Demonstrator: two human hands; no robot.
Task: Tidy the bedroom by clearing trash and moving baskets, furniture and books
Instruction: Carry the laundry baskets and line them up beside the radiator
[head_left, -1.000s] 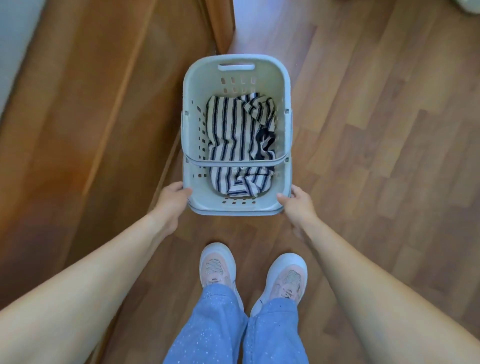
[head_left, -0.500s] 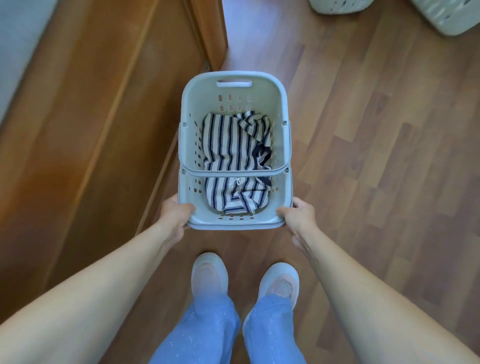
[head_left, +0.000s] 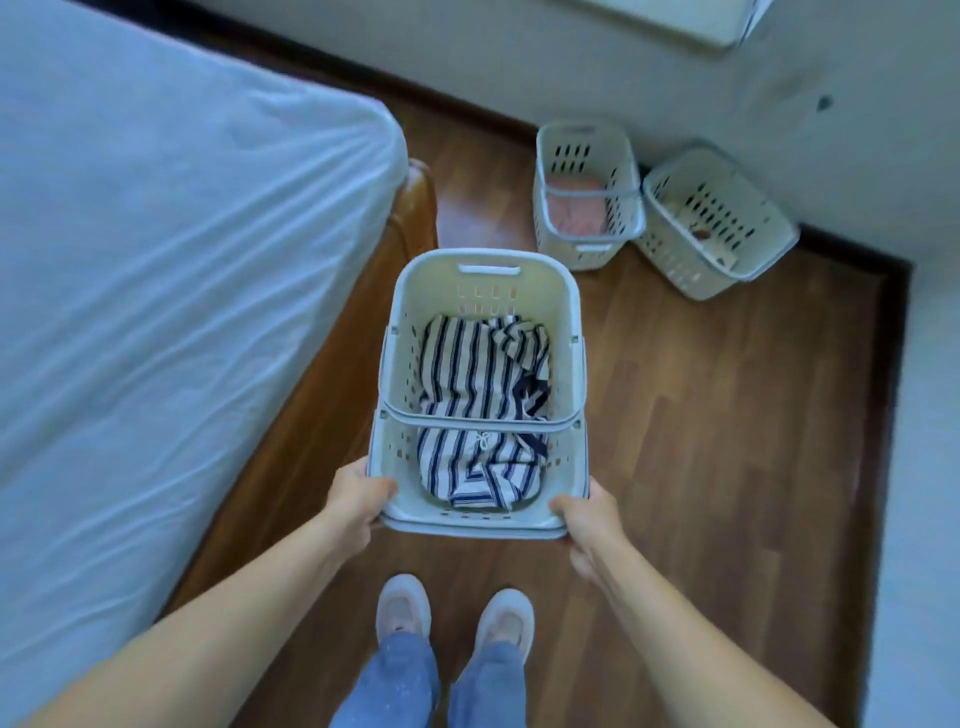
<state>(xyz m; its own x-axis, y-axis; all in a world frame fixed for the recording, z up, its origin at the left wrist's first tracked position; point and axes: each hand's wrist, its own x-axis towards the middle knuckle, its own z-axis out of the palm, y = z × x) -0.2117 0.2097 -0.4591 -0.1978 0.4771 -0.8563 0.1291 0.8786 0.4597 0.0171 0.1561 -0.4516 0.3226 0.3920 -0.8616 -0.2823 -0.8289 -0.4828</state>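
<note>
**Carried basket** (head_left: 483, 296): pale rigid plastic, rectangular with rounded corners, slotted walls, a cut-out grip in the far wall and a thin bail handle lying across the rim. It is held in the air over the floor, centre of view, just right of the bed frame.
**Contents:** a crumpled striped cloth (head_left: 475, 384), white with dark navy bands, soft and folded on itself.
**Left hand** (head_left: 358, 499): fingers curled round the near left corner of the rim, thumb on top.
**Right hand** (head_left: 587, 519): fingers wrapped under the near right corner, thumb over the edge.
**Bed** (head_left: 156, 260): fills the left side; the mattress has a pale blue, tightly stretched, creased cover and a rounded far corner. The glossy brown wooden frame (head_left: 415, 208) projects past it toward the basket.
**Floor** (head_left: 727, 467): brown wood-look planks with a smooth sheen. The open strip runs from the near edge to the far wall, between the bed frame on the left and dark skirting (head_left: 894, 415) on the right.
**Upright basket** (head_left: 571, 153): same pale slotted type, standing at the far wall, with something pink (head_left: 576, 210) inside.
**Tilted basket** (head_left: 711, 218): touching the upright one on its right, leaning in the far corner.
**Shoes** (head_left: 402, 608): pale pink pair, near centre, below blue jeans (head_left: 395, 686).
</note>
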